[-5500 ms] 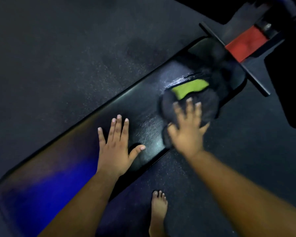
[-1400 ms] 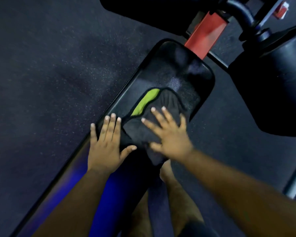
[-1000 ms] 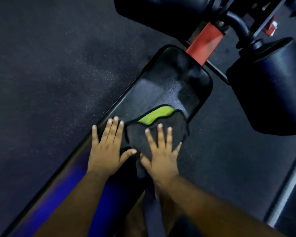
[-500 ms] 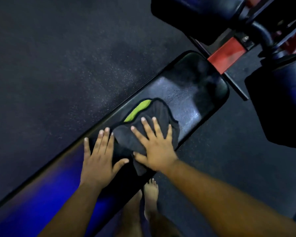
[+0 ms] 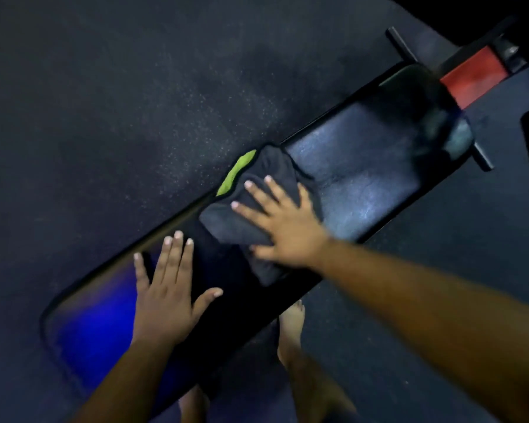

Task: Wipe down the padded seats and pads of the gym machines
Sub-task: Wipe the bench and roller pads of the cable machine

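Observation:
A long black padded bench (image 5: 370, 166) runs diagonally from lower left to upper right. On its middle lies a dark grey cloth (image 5: 272, 166) with a lime-green patch at its far edge. My right hand (image 5: 284, 221) presses flat on the cloth with fingers spread. To its left, my left hand (image 5: 168, 288) rests flat on the bare pad, fingers straight, thumb out. The pad right of the cloth shines damp.
A red frame piece (image 5: 471, 77) and a black crossbar (image 5: 400, 47) sit past the bench's far end at upper right. Dark speckled rubber floor (image 5: 135, 117) surrounds the bench. A bare foot (image 5: 290, 328) stands on the floor against the bench's near side.
My right hand has slid the cloth along the pad away from the red frame end, toward my left hand. My view has swung left, so the large black machine pads have left the frame.

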{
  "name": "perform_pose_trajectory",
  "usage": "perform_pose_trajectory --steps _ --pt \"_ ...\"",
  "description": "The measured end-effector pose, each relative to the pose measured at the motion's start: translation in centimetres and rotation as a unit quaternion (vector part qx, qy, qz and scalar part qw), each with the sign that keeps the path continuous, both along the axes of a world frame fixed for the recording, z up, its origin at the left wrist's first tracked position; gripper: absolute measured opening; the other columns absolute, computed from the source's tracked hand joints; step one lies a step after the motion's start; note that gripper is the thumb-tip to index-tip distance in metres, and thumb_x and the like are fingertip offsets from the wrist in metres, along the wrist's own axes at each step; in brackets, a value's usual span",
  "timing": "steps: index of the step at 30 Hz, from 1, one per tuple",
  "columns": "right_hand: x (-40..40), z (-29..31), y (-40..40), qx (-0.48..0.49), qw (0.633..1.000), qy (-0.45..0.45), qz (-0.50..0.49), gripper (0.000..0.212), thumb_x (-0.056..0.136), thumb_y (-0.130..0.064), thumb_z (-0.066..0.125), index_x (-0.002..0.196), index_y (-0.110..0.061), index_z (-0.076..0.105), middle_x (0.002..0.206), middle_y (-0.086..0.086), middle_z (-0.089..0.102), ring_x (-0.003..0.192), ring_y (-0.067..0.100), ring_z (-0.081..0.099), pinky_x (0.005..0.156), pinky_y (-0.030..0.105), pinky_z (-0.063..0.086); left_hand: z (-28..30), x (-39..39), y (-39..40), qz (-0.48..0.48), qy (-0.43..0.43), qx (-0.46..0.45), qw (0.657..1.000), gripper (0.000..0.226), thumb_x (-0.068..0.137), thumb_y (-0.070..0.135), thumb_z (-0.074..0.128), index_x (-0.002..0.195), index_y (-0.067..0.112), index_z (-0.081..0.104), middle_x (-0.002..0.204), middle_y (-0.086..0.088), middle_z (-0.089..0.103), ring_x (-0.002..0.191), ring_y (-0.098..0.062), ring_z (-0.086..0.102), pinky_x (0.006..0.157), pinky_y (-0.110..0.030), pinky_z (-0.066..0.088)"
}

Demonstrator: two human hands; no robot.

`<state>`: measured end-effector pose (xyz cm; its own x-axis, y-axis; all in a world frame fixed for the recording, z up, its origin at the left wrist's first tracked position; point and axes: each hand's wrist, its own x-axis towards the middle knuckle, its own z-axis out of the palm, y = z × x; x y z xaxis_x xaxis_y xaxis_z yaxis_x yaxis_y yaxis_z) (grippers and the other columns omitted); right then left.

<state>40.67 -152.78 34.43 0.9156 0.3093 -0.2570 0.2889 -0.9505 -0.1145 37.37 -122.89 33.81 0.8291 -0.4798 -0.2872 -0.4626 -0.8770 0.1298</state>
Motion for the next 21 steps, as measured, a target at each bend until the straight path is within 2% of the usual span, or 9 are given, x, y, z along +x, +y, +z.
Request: perform_pose_trajectory --steps 2,4,6,7,11,15,17,19,21 --pt "2.4 0.1 -4.5 -0.031 0.999 0.014 -0.003 0.09 0.078 -0.076 0.042 0.159 -0.051 0.01 0.173 -0.005 0.004 0.158 0.029 0.007 0.111 0.079 0.014 -0.2 -0.9 3.1 -0.009 -0.002 0.002 1.0 0.099 0.094 0.079 0.02 0.162 0.007 0.021 0.172 -0.01 0.011 0.159 -0.025 0.011 0.123 -0.068 0.002" --pt "4.0 0.2 -6.2 -0.023 0.978 0.005 -0.208 0.086 0.081 -0.075 0.038 0.159 -0.051 0.008 0.173 -0.005 0.002 0.159 0.028 0.004 0.112 0.078 0.015 -0.2 -1.3 5.2 -0.025 -0.01 -0.006 1.0 0.099 0.094 0.08 0.021 0.162 0.008 0.021 0.172 -0.008 0.01 0.159 -0.024 0.012 0.123 -0.069 0.003" --pt "2.7 0.1 -1.2 -0.008 0.914 -0.001 -0.405 0.084 0.084 -0.072 0.033 0.16 -0.047 0.006 0.173 -0.003 -0.002 0.159 0.028 -0.001 0.115 0.075 0.011 0.0 -1.6 6.7 -0.037 -0.01 -0.016 0.999 0.099 0.094 0.08 0.022 0.162 0.009 0.021 0.172 -0.009 0.011 0.159 -0.024 0.013 0.123 -0.068 0.002" --pt "1.0 0.0 3.1 -0.01 0.896 -0.018 -0.444 0.084 0.085 -0.069 0.034 0.161 -0.044 0.006 0.173 -0.001 -0.002 0.158 0.029 -0.001 0.116 0.075 0.011 0.3 -1.5 7.5 -0.034 -0.007 -0.02 0.999 0.098 0.094 0.08 0.023 0.162 0.008 0.021 0.172 -0.009 0.011 0.159 -0.025 0.013 0.123 -0.068 0.0" --pt "-10.5 0.1 18.3 0.034 0.962 -0.016 -0.27 0.098 0.076 -0.067 0.051 0.162 -0.041 0.013 0.173 0.001 0.002 0.158 0.032 0.003 0.113 0.077 0.015 1.5 -2.0 10.4 0.008 0.018 -0.004 1.0 0.101 0.093 0.078 0.022 0.161 0.004 0.021 0.171 -0.013 0.013 0.158 -0.029 0.015 0.12 -0.071 0.002" --pt "-10.4 0.8 14.1 0.006 0.997 0.013 -0.079 0.096 0.076 -0.074 0.05 0.159 -0.051 0.007 0.173 -0.004 0.002 0.159 0.028 0.004 0.112 0.078 0.011 1.4 -3.2 15.3 -0.022 0.041 0.014 0.999 0.103 0.092 0.081 0.017 0.162 0.005 0.018 0.172 -0.012 0.011 0.158 -0.028 0.013 0.12 -0.073 0.004" --pt "-6.2 0.8 10.4 -0.015 0.977 0.039 -0.207 0.093 0.082 -0.074 0.047 0.158 -0.053 -0.001 0.172 -0.005 -0.004 0.159 0.028 -0.002 0.111 0.081 0.006 1.0 -3.8 17.5 -0.039 0.037 0.018 0.998 0.103 0.092 0.081 0.017 0.162 0.006 0.016 0.172 -0.012 0.009 0.159 -0.029 0.011 0.12 -0.073 0.003" --pt "-3.1 0.6 10.9 -0.003 0.902 0.044 -0.43 0.088 0.083 -0.076 0.032 0.159 -0.049 -0.003 0.172 -0.004 -0.01 0.158 0.029 -0.008 0.112 0.08 0.003 0.9 -4.2 18.8 -0.041 0.032 0.008 0.999 0.103 0.092 0.081 0.02 0.163 0.006 0.013 0.172 -0.011 0.007 0.159 -0.029 0.008 0.121 -0.071 0.0" --pt "-2.2 0.6 17.0 0.003 0.875 0.034 -0.482 0.09 0.079 -0.075 0.022 0.161 -0.044 -0.002 0.172 0.0 -0.011 0.157 0.033 -0.009 0.111 0.081 0.002 1.0 -4.7 19.6 -0.026 0.035 -0.009 0.999 0.103 0.092 0.081 0.019 0.163 0.007 0.006 0.173 -0.009 0.001 0.16 -0.026 0.002 0.121 -0.068 -0.004"
